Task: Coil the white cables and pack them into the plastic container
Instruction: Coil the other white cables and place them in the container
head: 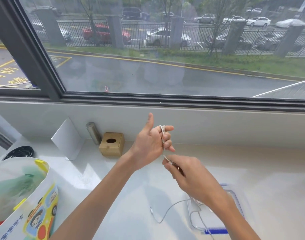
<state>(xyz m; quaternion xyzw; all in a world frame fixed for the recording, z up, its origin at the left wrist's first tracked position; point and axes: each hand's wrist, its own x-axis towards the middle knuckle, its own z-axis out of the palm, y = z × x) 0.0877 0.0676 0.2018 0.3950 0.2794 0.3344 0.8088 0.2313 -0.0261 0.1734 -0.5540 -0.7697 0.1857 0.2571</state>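
Left hand (148, 144) was held up above the middle of the tabletop (134, 215), thumb sticking up, with the white cable (163, 134) looped round its bent fingers (167, 129). It worked like a spool, so the loops would stay small and neat. Right hand (191, 177) sat just below it and pinched the loose end of the same cable, likely to feed it round or tuck it in.

The plastic container (235, 196) lay near the front right edge of the tabletop, close by, so a finished coil could drop straight in. A second white cable (167, 209) trailed from the container out onto the tabletop, not coiled yet.

The right arm covered much of the container, so what was inside was hard to tell. The plug in the right hand was too small to make out. A printed bag (18, 196) at the front left corner was cut off, and a wooden box (112, 144) stood by the back edge.
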